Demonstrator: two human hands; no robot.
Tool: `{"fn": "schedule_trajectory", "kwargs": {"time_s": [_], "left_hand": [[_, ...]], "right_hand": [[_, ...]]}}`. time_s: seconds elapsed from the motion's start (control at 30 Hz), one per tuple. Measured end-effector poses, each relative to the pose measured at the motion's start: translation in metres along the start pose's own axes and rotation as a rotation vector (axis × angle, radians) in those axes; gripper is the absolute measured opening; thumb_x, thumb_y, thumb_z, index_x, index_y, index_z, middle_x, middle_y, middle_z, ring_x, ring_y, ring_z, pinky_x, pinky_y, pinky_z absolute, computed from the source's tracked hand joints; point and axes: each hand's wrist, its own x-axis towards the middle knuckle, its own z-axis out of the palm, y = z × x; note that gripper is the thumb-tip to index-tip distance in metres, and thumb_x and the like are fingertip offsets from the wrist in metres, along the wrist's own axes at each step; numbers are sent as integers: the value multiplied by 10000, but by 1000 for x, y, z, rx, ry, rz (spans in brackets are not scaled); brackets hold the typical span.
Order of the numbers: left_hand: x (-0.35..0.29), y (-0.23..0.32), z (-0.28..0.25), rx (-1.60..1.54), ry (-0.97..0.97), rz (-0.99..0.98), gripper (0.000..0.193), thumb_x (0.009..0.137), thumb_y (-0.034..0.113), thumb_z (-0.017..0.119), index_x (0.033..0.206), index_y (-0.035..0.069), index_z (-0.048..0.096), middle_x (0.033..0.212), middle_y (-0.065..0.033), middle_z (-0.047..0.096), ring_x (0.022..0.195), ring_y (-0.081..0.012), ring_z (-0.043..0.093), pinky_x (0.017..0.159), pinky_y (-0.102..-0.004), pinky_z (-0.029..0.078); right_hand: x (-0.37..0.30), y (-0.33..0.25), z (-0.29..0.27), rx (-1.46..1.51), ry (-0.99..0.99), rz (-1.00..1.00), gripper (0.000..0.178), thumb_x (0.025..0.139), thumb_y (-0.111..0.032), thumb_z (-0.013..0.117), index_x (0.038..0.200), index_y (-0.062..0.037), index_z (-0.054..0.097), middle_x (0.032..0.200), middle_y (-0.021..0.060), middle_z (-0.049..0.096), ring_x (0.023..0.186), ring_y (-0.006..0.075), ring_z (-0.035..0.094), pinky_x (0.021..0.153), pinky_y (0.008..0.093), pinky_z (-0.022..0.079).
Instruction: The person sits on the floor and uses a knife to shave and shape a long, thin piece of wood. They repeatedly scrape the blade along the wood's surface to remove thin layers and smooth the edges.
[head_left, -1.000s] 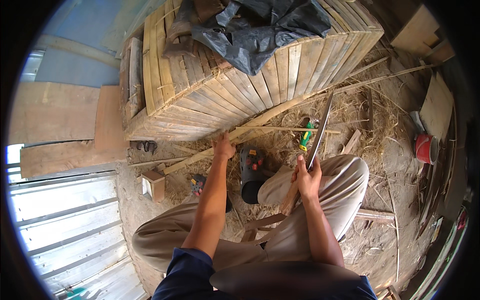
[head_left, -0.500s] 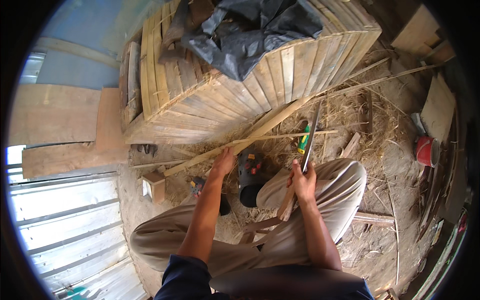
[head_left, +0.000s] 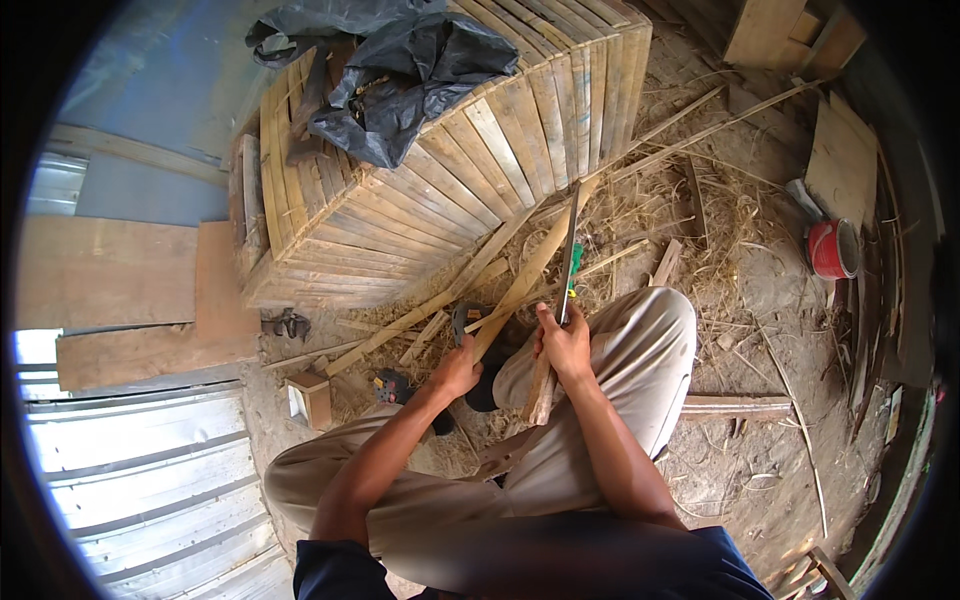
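Left hand on slat, right hand on long blade; 2 bare hands in use.
Left hand [head_left: 457,372] has its fingers closed on the near end of a pale wooden slat [head_left: 535,270], which slants up and away toward the plank crate [head_left: 480,170]; right hand [head_left: 565,348] grasps a long-bladed tool [head_left: 572,235], its wooden handle [head_left: 541,392] angling down by the knee, its blade pointing away just beside the slat; whether blade and slat touch, cannot tell; green-and-yellow item [head_left: 576,262] partly hidden behind the blade; black plastic sheet [head_left: 430,75] crumpled on the crate; red can [head_left: 825,250] at right, pale marking on its side too small to read.
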Motion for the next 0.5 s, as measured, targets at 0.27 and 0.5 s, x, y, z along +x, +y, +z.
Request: {"fn": "schedule_trajectory", "kwargs": {"time_s": [0.27, 0.5], "left_hand": [[-25, 81, -11, -172, -77, -153, 629, 857, 110, 599, 1373, -110, 316, 1129, -378, 584, 1081, -498, 587, 881, -514, 489], [-49, 137, -62, -23, 39, 4, 500, 853, 108, 559, 1189, -185, 332, 854, -376, 624, 858, -498, 648, 747, -533, 535]], "right_hand": [[-7, -4, -9, -14, 50, -23, 517, 941, -253, 668, 1267, 71, 431, 638, 52, 545, 464, 145, 534, 413, 309, 446], [-7, -8, -31, 4, 33, -81, 686, 909, -292, 702, 1369, 94, 372, 672, 85, 599, 464, 164, 555, 431, 327, 466]]}}
